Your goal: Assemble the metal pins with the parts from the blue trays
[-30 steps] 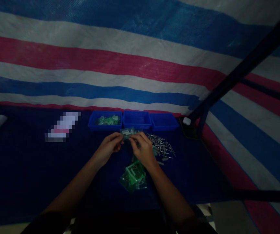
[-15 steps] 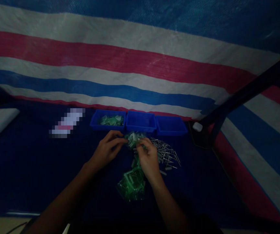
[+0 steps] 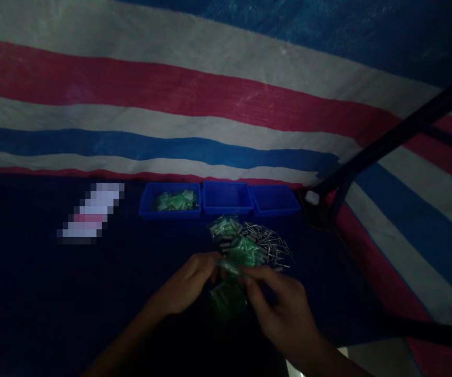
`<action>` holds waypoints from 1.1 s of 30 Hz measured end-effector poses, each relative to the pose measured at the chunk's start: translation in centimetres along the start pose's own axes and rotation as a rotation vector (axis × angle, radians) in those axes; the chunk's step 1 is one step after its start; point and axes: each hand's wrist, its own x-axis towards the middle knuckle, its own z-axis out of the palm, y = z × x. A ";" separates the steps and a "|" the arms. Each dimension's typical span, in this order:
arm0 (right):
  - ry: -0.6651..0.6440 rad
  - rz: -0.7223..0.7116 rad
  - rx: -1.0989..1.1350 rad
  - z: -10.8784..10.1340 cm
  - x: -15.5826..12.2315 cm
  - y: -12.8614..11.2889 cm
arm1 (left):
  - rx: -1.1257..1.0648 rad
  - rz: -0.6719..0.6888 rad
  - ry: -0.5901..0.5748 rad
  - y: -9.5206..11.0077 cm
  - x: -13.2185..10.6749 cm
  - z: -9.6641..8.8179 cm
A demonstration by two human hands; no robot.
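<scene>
Close in front of me, a small clear plastic bag (image 3: 230, 267) is stretched between my two hands. My left hand (image 3: 194, 280) has its fingers closed on the bag's left end. The right end is pinched between the thumb and fingers of my right hand (image 3: 284, 301). Just beyond lies a heap of green bagged pieces (image 3: 245, 250), with a pile of clear bags (image 3: 226, 226) behind it. Another green bag (image 3: 226, 302) rests below my hands, partly in shadow. Thin metal rods (image 3: 271, 241) lie scattered right of the heap. What the held bag contains is blurred.
Three blue bins stand along the back: the left bin (image 3: 147, 211) contains filled bags, beside a middle bin (image 3: 228, 211) and a right bin (image 3: 275, 210). A blurred-out sheet (image 3: 92, 214) lies left. A small white object (image 3: 312, 198) sits by the dark frame pole (image 3: 367, 152).
Both hands have drawn back towards me from the clear bag pile, now holding a small bag between them. The green heap beneath them shows more. The camera view has shifted slightly.
</scene>
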 end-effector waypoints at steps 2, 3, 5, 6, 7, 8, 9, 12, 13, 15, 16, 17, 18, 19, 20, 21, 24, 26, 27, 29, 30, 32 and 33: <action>0.107 -0.143 -0.066 1.5 0.8 0.9 | -0.101 -0.037 0.092 -0.3 -0.2 0.4; 0.154 -0.217 -0.102 2.3 1.4 1.3 | -0.142 -0.038 0.126 -0.4 -0.2 0.5; 0.189 -0.329 -0.147 3.6 2.4 1.9 | -0.228 -0.013 0.202 -0.6 -0.1 0.2; 0.201 -0.373 -0.155 4.1 2.8 2.1 | -0.272 0.011 0.246 -0.7 0.0 0.0; 0.213 -0.408 -0.153 4.4 3.1 2.2 | -0.317 0.036 0.285 -0.7 0.1 -0.3; 0.221 -0.432 -0.145 4.7 3.4 2.3 | -0.359 0.057 0.322 -0.7 0.2 -0.5; 0.216 -0.445 -0.134 4.9 3.5 2.4 | -0.391 0.067 0.366 -0.7 0.3 -0.7; 0.145 -0.421 -0.087 5.5 3.6 3.0 | -0.343 0.030 0.466 -0.3 0.6 -1.0; 0.118 -0.395 -0.065 5.6 3.5 3.2 | -0.278 0.023 0.485 -0.2 0.8 -1.0; 0.089 -0.325 -0.017 5.8 3.5 3.5 | -0.109 0.050 0.505 -0.2 1.1 -0.9; 0.083 -0.282 0.008 5.7 3.4 3.7 | -0.025 0.080 0.506 -0.3 1.3 -0.8; 0.080 -0.238 0.035 5.6 3.4 3.8 | 0.054 0.119 0.510 -0.5 1.4 -0.7; 0.079 -0.193 0.063 5.4 3.4 3.8 | 0.127 0.160 0.505 -0.7 1.4 -0.7; 0.074 -0.147 0.096 5.1 3.4 3.9 | 0.193 0.209 0.489 -0.9 1.5 -0.6; 0.062 -0.100 0.135 4.8 3.5 4.0 | 0.254 0.262 0.462 -1.2 1.4 -0.5; 0.047 -0.048 0.182 4.5 3.5 4.1 | 0.309 0.315 0.429 -1.4 1.3 -0.3; -0.026 0.114 0.330 3.9 3.5 4.5 | 0.442 0.421 0.342 -1.8 1.0 0.4; -0.049 0.188 0.393 3.8 3.5 4.8 | 0.488 0.424 0.347 -1.8 0.9 1.0; -0.037 0.206 0.403 3.8 3.5 4.9 | 0.498 0.409 0.371 -1.8 0.8 1.3; 0.020 0.205 0.390 3.7 3.6 5.1 | 0.498 0.349 0.445 -1.7 0.9 1.6; 0.055 0.195 0.371 3.7 3.7 5.2 | 0.485 0.309 0.479 -1.6 1.0 1.6; 0.107 0.158 0.320 3.5 3.8 5.4 | 0.424 0.222 0.482 -1.6 1.3 1.5; 0.114 0.133 0.293 3.5 3.8 5.4 | 0.364 0.180 0.449 -1.7 1.4 1.4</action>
